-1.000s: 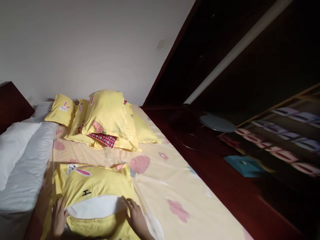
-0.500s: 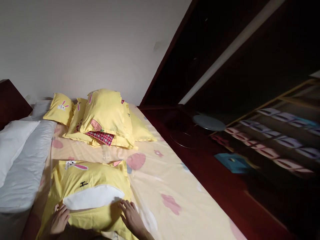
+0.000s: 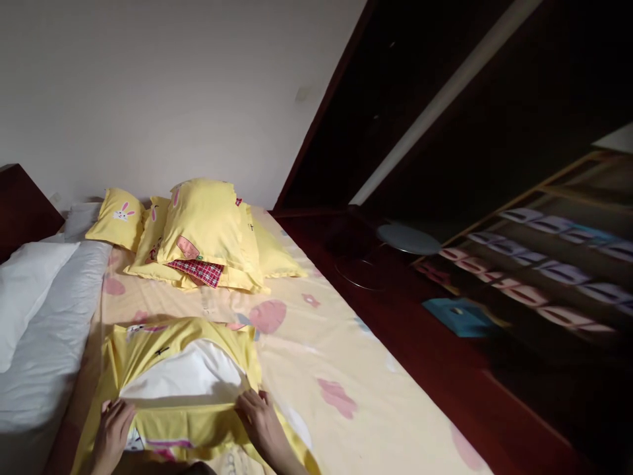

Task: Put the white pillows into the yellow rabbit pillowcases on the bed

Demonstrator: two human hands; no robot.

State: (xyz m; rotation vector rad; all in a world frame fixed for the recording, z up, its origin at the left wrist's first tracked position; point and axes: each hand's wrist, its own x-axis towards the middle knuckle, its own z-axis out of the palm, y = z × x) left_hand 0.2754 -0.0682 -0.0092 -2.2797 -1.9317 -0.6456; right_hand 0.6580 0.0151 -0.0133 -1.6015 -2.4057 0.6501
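A yellow pillowcase (image 3: 192, 425) with rabbit prints lies on the bed close to me, its opening spread wide. Through the gap a white pillow (image 3: 198, 369) shows, with the case's far edge arched over it. My left hand (image 3: 115, 425) pinches the near edge of the opening at its left end. At the right end of that same edge, my right hand (image 3: 254, 415) has its fingers closed on the fabric. The near flap hangs lifted between both hands, and its underside partly shows.
Several yellow pillows (image 3: 202, 218) are piled against the wall. White bedding (image 3: 54, 316) and a white pillow (image 3: 30, 284) lie on the left. Beyond the bed's right edge are a round stool (image 3: 409, 239), a blue item (image 3: 459, 316) on the floor and a rack of shoes (image 3: 558, 264).
Both hands have closed on the opening's near edge and raised it. The gap has widened, more of the white pillow shows, and the far edge has bunched upward.
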